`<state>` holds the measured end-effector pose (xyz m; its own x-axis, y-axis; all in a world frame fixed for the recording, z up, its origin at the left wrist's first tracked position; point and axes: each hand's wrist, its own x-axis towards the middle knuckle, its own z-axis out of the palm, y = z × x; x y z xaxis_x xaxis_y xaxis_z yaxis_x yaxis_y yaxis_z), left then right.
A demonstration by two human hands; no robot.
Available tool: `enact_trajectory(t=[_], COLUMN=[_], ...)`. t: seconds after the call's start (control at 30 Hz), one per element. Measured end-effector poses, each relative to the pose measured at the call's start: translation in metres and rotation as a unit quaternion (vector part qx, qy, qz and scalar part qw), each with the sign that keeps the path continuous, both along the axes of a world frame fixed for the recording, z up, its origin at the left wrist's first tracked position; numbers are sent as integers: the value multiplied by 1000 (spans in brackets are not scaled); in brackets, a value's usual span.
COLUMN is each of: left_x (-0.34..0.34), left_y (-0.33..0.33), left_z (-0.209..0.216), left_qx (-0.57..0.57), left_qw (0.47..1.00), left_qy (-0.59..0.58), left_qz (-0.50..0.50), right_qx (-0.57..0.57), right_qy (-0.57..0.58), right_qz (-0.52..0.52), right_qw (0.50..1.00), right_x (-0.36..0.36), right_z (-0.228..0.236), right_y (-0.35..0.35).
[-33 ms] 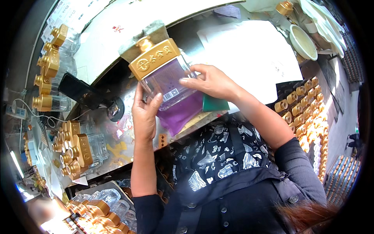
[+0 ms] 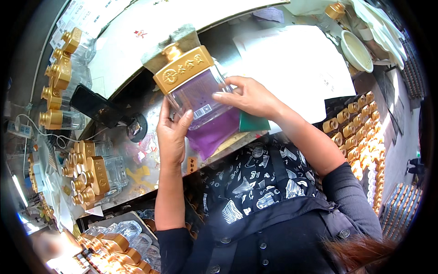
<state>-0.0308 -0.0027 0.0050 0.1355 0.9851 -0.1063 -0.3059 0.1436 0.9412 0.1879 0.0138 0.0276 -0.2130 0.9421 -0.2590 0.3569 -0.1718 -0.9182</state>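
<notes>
A clear glass bottle (image 2: 197, 98) with an embossed gold shoulder (image 2: 184, 67) and gold neck is tilted between my two hands, above the bench. My left hand (image 2: 173, 132) grips its lower left side, thumb near a small printed label (image 2: 202, 111). On the other side, my right hand (image 2: 248, 97) has its fingers and thumb on the glass. A purple cloth (image 2: 205, 140) lies underneath and shows through the bottle. Beside it, under my right wrist, is a green block or card (image 2: 254, 122). Behind the neck sits a grey cloth or pad (image 2: 182, 40), partly hidden.
Several gold-topped bottles stand at the far left (image 2: 54, 93) and left (image 2: 98, 173), with more at lower left (image 2: 118, 246). A phone on a stand (image 2: 93, 106) is left of my hands. White paper (image 2: 283, 68), a bowl (image 2: 356, 51) and rows of gold bottle tops (image 2: 353, 123) lie right.
</notes>
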Motion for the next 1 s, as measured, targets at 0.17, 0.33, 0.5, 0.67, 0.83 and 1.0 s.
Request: enact_trajectory(t=[0.17,0.33,0.5,0.67,0.83,1.0], left_x=[1,2,3,1,2,2], left_y=[-3,-3,-4,-2,-3,-3], left_z=[2,0,-2,4,-1,-2], left_qx=[-11,-6,15,-22,-16,-14], left_qw=[1000,1000,999,998,999,999], left_qy=[-6,-10,-15,-60,-14,-14], left_qz=[11,23,33,21,35,28], right_qx=[10,12,8,20,26,23], right_qy=[7,14,-23,41,-29,-25], right_qz=[-12,-22,-13,-19,-17,-16], right_qw=[1000,1000,1000,999,999,999], right_x=[-2,-3,-1,0,-2,-2], right_z=[-5,-8,0,-21,-7,-8], right_y=[-1,0,-1,2,2,2])
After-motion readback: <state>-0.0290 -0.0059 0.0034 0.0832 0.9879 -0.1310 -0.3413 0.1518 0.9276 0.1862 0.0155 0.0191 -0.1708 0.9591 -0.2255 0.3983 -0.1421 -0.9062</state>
